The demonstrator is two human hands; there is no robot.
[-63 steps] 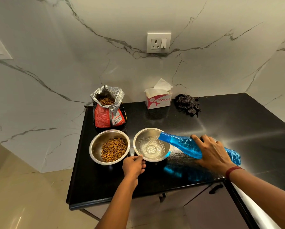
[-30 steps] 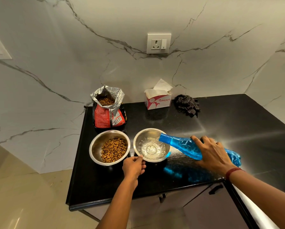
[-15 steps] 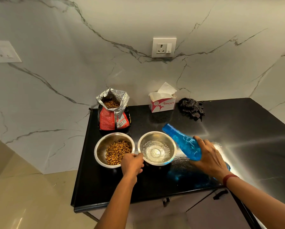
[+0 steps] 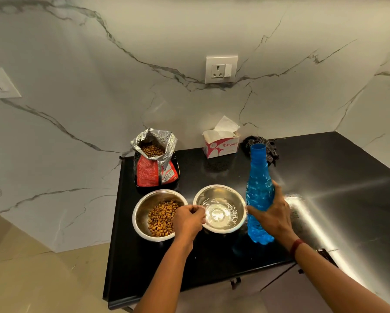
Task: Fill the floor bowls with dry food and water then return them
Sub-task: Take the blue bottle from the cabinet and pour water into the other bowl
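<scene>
Kibble (image 4: pixel 152 150) shows in the mouth of the open food bag (image 4: pixel 154 170), which stands upright at the back left corner of the desk (image 4: pixel 347 188). Just in front of it, near the left edge, you have the food bowl (image 4: pixel 142 213), a steel bowl partly filled with brown dry food (image 4: pixel 162 219). Your left grip (image 4: pixel 188 221) reaches in from the front edge, with its fingers curled and closed on the near left rim of the water bowl (image 4: pixel 219 193), right where the two bowls almost meet. The water bowl sits just beside the food bowl on its right and holds clear water (image 4: pixel 220 214) over its bottom. Behind it, against the back edge, stands a tissue box (image 4: pixel 221 144) with a sheet sticking up. Just to the right of the water bowl you hold the blue bottle (image 4: pixel 259 190) upright and uncapped; your right grip (image 4: pixel 273 218) is wrapped round its lower body, thumb on the bowl side, a red band (image 4: pixel 296 246) at the wrist. Whether the bottle's base touches the desk or hangs just above it, you cannot tell from here. Behind the bottle's neck, near the back edge, lies a dark crumpled cloth (image 4: pixel 272 152).
</scene>
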